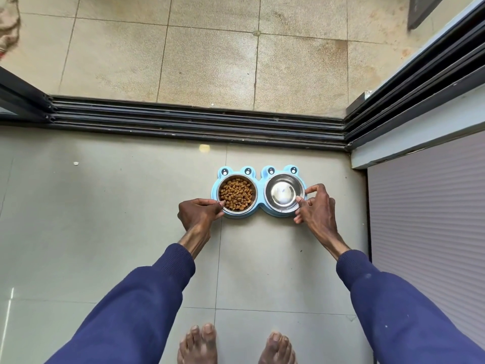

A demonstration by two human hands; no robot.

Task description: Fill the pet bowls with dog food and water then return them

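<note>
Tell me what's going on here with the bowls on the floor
A person is bent over a blue frog-shaped double feeder on the grey tiled floor, just inside a sliding door track. The left hand pinches the rim of the left bowl, which holds brown kibble. The right hand grips the edge at the right bowl, shiny steel; whether it holds water is hard to tell. Both bowls sit in the feeder.

The two bowls (284,193) are shiny smooth metal; their holder (259,172) is matt blue plastic; the floor tiles (105,232) look glossy.
</note>
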